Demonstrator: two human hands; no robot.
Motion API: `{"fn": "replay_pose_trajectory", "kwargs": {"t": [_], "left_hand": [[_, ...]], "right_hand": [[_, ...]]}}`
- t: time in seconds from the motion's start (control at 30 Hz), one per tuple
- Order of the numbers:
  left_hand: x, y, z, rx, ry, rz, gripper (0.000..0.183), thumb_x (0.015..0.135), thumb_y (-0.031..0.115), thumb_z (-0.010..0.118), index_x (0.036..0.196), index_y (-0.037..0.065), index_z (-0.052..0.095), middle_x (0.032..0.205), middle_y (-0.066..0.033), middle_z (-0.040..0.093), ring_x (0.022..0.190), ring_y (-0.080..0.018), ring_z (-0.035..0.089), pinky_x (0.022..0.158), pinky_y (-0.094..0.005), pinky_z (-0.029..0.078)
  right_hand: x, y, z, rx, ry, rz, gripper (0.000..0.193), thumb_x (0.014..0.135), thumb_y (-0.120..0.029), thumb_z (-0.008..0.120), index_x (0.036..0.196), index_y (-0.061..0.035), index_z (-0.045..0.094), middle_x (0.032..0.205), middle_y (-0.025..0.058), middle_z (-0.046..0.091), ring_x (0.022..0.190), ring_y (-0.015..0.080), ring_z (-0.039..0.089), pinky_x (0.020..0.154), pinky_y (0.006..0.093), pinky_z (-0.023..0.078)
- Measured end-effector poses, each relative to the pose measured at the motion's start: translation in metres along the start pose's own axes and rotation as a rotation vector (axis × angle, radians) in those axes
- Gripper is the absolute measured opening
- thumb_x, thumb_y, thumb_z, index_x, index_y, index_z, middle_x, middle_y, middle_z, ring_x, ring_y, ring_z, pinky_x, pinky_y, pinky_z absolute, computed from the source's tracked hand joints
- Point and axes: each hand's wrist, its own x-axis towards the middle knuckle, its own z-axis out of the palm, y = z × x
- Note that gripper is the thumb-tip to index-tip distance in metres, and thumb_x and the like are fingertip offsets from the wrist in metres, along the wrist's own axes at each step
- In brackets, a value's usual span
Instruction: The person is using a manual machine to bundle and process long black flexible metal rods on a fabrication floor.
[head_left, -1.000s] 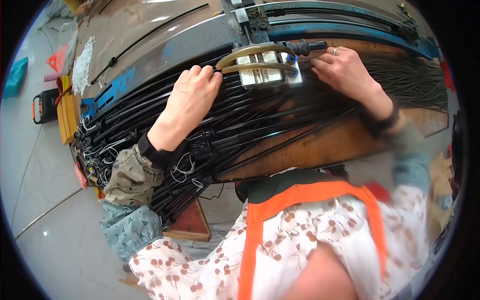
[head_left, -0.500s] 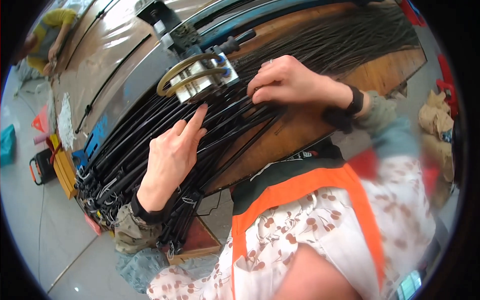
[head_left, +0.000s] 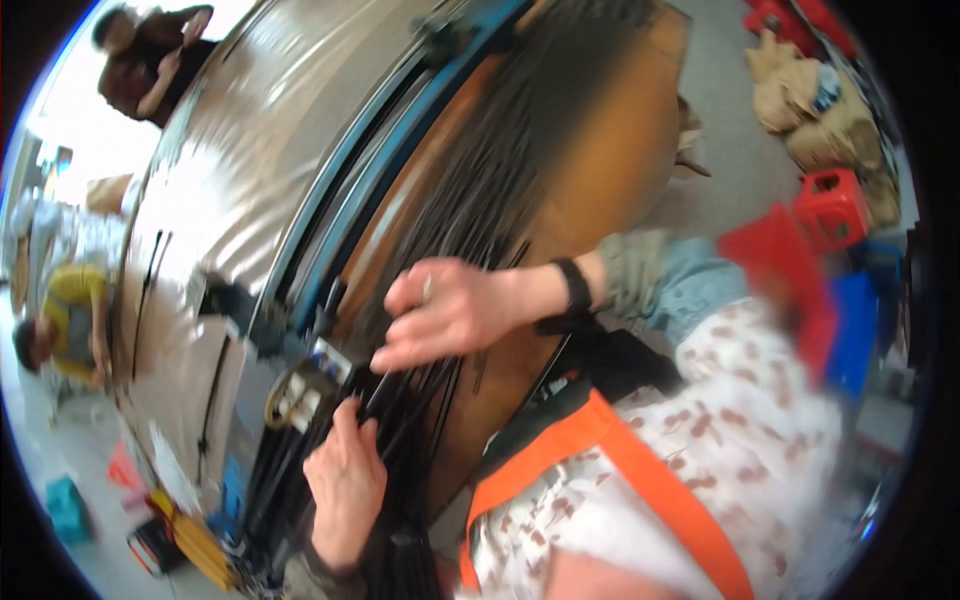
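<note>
Both my hands are over a bundle of long thin black rods (head_left: 400, 425) beside a small metal clamp block (head_left: 305, 390) with yellowish tubes. My left hand (head_left: 345, 485) is closed at the near side of the block, its index finger and thumb at one black rod (head_left: 388, 388). Farther along that rod is my right hand (head_left: 450, 312), with bent fingers and a ring, its fingertips closed on it. Motion blur and the fingers hide the exact grip points.
A blue rail (head_left: 375, 160) runs along the bench next to more rods (head_left: 470, 180). Across a plastic-covered table (head_left: 230, 120), a person in yellow (head_left: 75, 305) and a person in dark clothes (head_left: 150, 65) sit. A red stool (head_left: 832, 207) stands at right.
The view has swung, so the bench now runs more steeply up the picture. My left index finger, stretched out toward the block before, is now bent, and my hands are closer together.
</note>
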Motion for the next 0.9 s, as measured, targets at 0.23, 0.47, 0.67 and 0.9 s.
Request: {"fn": "replay_pose_trajectory", "kwargs": {"t": [0.23,0.47,0.67,0.9], "left_hand": [[0.064,-0.013,-0.055,0.288,0.461,0.341,0.024,0.089,0.002,0.059,0.113,0.002,0.059,0.082,-0.0133,0.054,0.071,-0.0317,0.057,0.06,-0.0414,0.046],[0.139,-0.001,-0.061,0.324,0.442,0.538,0.044,0.09,0.001,0.06,0.134,0.004,0.055,0.081,-0.0121,0.055,0.073,-0.0279,0.057,0.064,-0.0413,0.047],[0.163,0.033,-0.055,0.129,0.383,0.548,0.027,0.09,-0.002,0.056,0.117,-0.003,0.054,0.08,-0.0162,0.056,0.076,-0.0349,0.058,0.067,-0.0441,0.048],[0.163,0.014,-0.055,0.284,0.392,0.454,0.021,0.09,0.005,0.061,0.111,0.006,0.06,0.08,-0.0137,0.055,0.075,-0.0337,0.059,0.061,-0.0447,0.047]], "right_hand": [[-0.026,0.084,-0.08,-0.208,-0.079,0.374,0.028,0.091,-0.015,0.064,0.119,-0.011,0.066,0.092,0.0056,0.07,0.082,0.0231,0.069,0.067,0.0335,0.058],[-0.058,0.134,-0.13,-0.355,-0.221,0.545,0.047,0.088,-0.036,0.072,0.13,-0.0175,0.063,0.082,0.0095,0.072,0.07,0.0277,0.07,0.059,0.0336,0.055],[-0.061,0.137,-0.142,-0.236,-0.073,0.503,0.041,0.088,-0.033,0.071,0.124,-0.0138,0.066,0.086,0.0118,0.071,0.071,0.0269,0.07,0.06,0.0344,0.056],[-0.019,0.095,-0.088,-0.38,-0.185,0.457,0.059,0.086,-0.039,0.072,0.135,-0.0111,0.058,0.088,0.002,0.068,0.091,0.0187,0.063,0.082,0.0361,0.048]]}}
